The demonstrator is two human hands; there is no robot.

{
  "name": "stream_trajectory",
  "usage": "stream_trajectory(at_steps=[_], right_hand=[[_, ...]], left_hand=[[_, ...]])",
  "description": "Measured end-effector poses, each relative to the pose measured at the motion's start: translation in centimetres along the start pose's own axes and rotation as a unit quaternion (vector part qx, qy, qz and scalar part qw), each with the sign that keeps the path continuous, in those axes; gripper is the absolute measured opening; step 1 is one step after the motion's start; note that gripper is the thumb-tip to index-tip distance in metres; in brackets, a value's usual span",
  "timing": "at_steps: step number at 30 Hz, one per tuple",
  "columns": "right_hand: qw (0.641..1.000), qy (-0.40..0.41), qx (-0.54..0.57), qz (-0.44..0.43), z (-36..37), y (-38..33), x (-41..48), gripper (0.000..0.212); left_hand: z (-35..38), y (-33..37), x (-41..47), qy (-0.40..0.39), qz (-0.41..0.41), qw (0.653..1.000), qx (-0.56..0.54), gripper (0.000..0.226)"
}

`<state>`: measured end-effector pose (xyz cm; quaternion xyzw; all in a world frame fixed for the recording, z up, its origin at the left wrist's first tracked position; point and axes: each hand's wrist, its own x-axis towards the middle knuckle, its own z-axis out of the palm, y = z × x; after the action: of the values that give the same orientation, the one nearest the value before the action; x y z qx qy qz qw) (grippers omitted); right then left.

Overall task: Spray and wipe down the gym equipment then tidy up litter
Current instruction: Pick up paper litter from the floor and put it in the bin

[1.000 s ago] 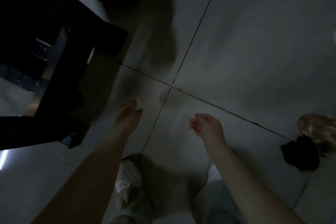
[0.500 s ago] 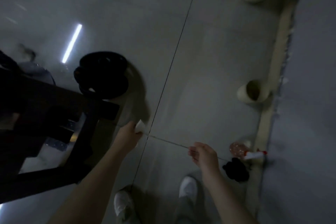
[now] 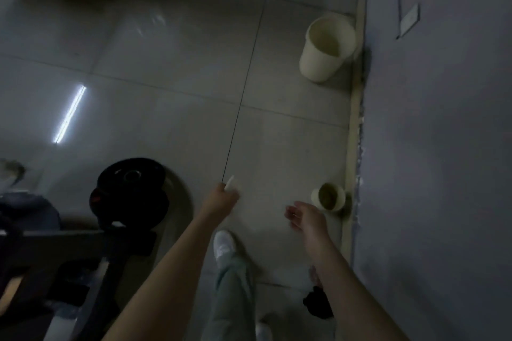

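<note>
By the wall: cream bin (image 3: 327, 47), well beyond both hands.
Left hand (image 3: 221, 198): fingers curled around a white paper scrap (image 3: 231, 183), held above the tiled floor (image 3: 171, 119).
Right hand (image 3: 304, 216): fingers loosely curled, empty.

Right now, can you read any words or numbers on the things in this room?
None can be read.
Black weight plates: any markings too dark and blurred to tell.
Pale wall plate: looks blank.
Cream bucket, and white scrap held in the left hand: no print shows.
</note>
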<state>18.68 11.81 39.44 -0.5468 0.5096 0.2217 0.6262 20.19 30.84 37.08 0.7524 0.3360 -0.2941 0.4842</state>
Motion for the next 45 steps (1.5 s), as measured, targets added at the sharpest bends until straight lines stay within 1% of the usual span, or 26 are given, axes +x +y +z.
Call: stream_trajectory(at_steps=[1, 3, 5, 9, 12, 13, 14, 15, 16, 17, 18, 20, 22, 24, 27, 28, 32, 34, 37, 39, 40, 41, 43, 44, 45], right_hand=[[1.000, -0.004, 0.009, 0.002, 1.0, -1.7, 0.2, 0.016], [1.000, -0.009, 0.006, -0.005, 3.4, -6.1, 0.9, 0.010], [1.000, -0.013, 0.003, -0.024, 5.5, -10.4, 1.5, 0.009], [0.999, -0.022, 0.023, -0.043, 8.5, -17.9, 2.7, 0.015], [0.998, -0.022, 0.049, -0.041, 9.8, -22.3, 4.6, 0.016], [0.997, -0.025, 0.060, -0.040, 10.7, -25.3, 6.4, 0.016], [0.996, -0.027, 0.070, -0.039, 10.9, -26.0, 7.1, 0.015], [0.996, -0.027, 0.076, -0.037, 11.2, -27.2, 7.9, 0.015], [0.996, -0.032, 0.082, -0.033, 11.8, -30.0, 10.0, 0.014], [0.995, -0.035, 0.083, -0.030, 12.1, -30.9, 10.4, 0.014], [0.995, -0.039, 0.089, -0.032, 12.5, -33.1, 12.1, 0.014], [0.994, -0.023, 0.100, -0.030, 12.6, -36.8, 15.1, 0.013], [0.994, -0.013, 0.105, -0.024, 12.6, -40.0, 17.5, 0.012], [0.995, 0.001, 0.103, -0.009, 12.4, -42.8, 20.3, 0.010], [0.994, 0.019, 0.103, 0.008, 12.9, -46.5, 24.7, 0.008], [0.994, 0.028, 0.105, 0.007, 13.1, -47.5, 25.9, 0.008], [0.990, 0.064, 0.124, -0.001, 14.7, -51.9, 32.2, 0.016], [0.988, 0.084, 0.132, 0.011, 15.5, -53.9, 35.2, 0.019], [0.987, 0.097, 0.127, 0.021, 16.4, -56.5, 38.5, 0.018], [0.986, 0.096, 0.131, 0.028, 16.8, -58.1, 40.7, 0.014], [0.986, 0.095, 0.129, 0.033, 16.8, -58.9, 41.8, 0.013], [0.987, 0.093, 0.124, 0.035, 16.8, -59.4, 42.5, 0.014], [0.987, 0.103, 0.120, 0.039, 16.3, -60.6, 44.3, 0.018], [0.987, 0.107, 0.112, 0.042, 16.0, -61.0, 44.7, 0.018], [0.988, 0.107, 0.098, 0.043, 15.8, -61.6, 45.2, 0.018]], left_hand=[[-0.4, 1.5, 0.8, -0.010, -0.005, 1.000, -0.006, 0.012], [-1.5, 5.4, 2.9, -0.022, 0.010, 0.999, -0.032, 0.007], [-2.7, 9.5, 4.7, -0.023, 0.037, 0.998, -0.039, 0.012], [-4.4, 17.3, 7.9, -0.001, 0.094, 0.995, 0.017, 0.019], [-4.5, 22.2, 10.4, -0.010, 0.111, 0.992, 0.058, 0.017], [-4.1, 25.5, 12.4, -0.012, 0.120, 0.990, 0.076, 0.016], [-4.0, 26.6, 12.8, -0.015, 0.121, 0.989, 0.086, 0.015], [-3.8, 28.0, 13.9, -0.010, 0.127, 0.987, 0.100, 0.016], [-3.2, 31.0, 16.2, -0.007, 0.130, 0.986, 0.105, 0.018], [-2.9, 31.9, 17.1, -0.003, 0.126, 0.986, 0.107, 0.020], [-2.4, 34.4, 19.0, -0.003, 0.125, 0.987, 0.103, 0.017], [-0.7, 38.4, 22.9, -0.011, 0.121, 0.987, 0.101, 0.011], [0.7, 41.7, 25.9, -0.018, 0.109, 0.990, 0.093, 0.015], [2.5, 44.2, 29.0, -0.043, 0.088, 0.991, 0.087, 0.019], [5.3, 47.9, 34.2, -0.091, 0.085, 0.987, 0.104, 0.006], [6.1, 49.2, 35.6, -0.097, 0.084, 0.985, 0.113, 0.005], [10.0, 54.7, 43.0, -0.131, 0.060, 0.984, 0.107, 0.010], [11.7, 57.0, 46.2, -0.150, 0.061, 0.981, 0.111, 0.015], [13.9, 60.1, 49.7, -0.181, 0.053, 0.975, 0.116, 0.018], [15.5, 61.9, 51.7, -0.214, 0.016, 0.974, 0.075, 0.013], [16.3, 62.8, 52.5, -0.230, 0.000, 0.971, 0.062, 0.017], [16.7, 63.3, 53.0, -0.241, 0.003, 0.968, 0.069, 0.026], [17.8, 64.3, 54.4, -0.246, 0.037, 0.964, 0.095, 0.056], [17.9, 64.4, 54.6, -0.245, 0.026, 0.965, 0.090, 0.071], [18.0, 64.5, 55.0, -0.243, 0.006, 0.967, 0.076, 0.075]])
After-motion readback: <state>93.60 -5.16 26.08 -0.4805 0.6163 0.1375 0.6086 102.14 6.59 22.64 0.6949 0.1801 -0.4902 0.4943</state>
